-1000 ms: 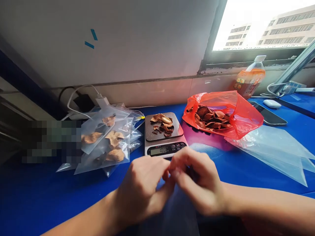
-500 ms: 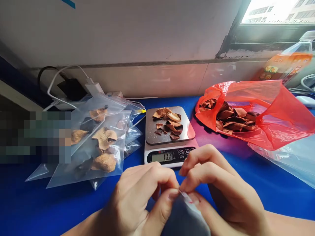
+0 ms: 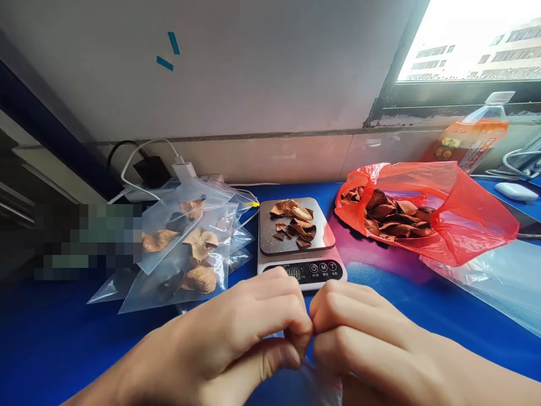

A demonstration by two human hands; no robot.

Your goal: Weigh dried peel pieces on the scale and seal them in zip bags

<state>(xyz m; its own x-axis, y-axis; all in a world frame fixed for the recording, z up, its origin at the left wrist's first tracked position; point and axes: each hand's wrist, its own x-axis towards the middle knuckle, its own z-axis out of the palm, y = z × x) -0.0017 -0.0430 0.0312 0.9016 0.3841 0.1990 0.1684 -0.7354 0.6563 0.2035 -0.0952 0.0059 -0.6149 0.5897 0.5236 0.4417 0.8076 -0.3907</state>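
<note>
My left hand [image 3: 249, 332] and my right hand [image 3: 372, 338] meet at the bottom middle, knuckles almost touching. Both are closed on the upper edge of a clear plastic zip bag [image 3: 323, 380], which hangs below them and shows only in part. Just beyond stands a white digital kitchen scale [image 3: 300, 260], its display partly covered by my left hand. Several dried brown peel-like pieces [image 3: 302, 213] lie on its steel plate. My right fingertips and thumb are hidden behind the knuckles.
Filled clear zip bags [image 3: 200, 248] lie at the left, before a power strip with a black charger [image 3: 151, 171]. At the right, a red plastic bag [image 3: 465, 208] gapes open with more dried pieces. A drink bottle [image 3: 473, 138] and a white mouse-like object [image 3: 515, 192] stand behind it.
Both hands have curled tighter around the bag's edge, and my left hand now covers part of the display. The view has tilted up and shifted slightly left. The pieces on the scale look the same.
</note>
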